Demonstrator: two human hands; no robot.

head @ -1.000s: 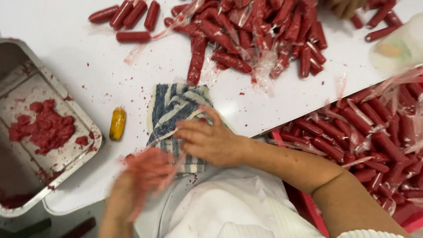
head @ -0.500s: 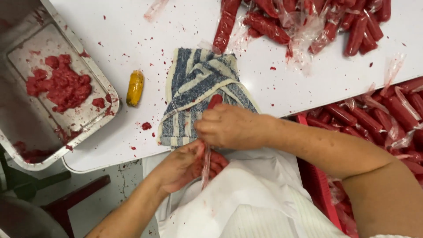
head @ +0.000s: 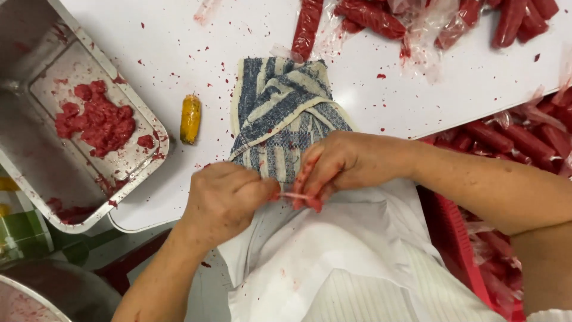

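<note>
My left hand [head: 223, 200] and my right hand [head: 336, 164] meet at the table's near edge, over my white apron [head: 333, 262]. Between their fingertips they pinch a small red sausage piece with a thin strip of clear casing [head: 295, 195] stretched from one hand to the other. Just beyond the hands lies a blue-and-white striped cloth [head: 286, 113], spotted red. A pile of red sausages in clear wrappers [head: 417, 18] lies at the far side of the white table [head: 149, 36].
A metal tray [head: 128, 101] holding red minced meat [head: 98, 122] sits at the left. A small yellow oblong object [head: 190, 118] lies between tray and cloth. A red crate [head: 453, 232] with more sausages [head: 512, 140] stands at the right. A metal bowl [head: 53, 298] is at bottom left.
My left hand, blurred and low a second ago, has come up to meet my right hand. Both now pull a casing strip between them. The view has shifted toward the table edge.
</note>
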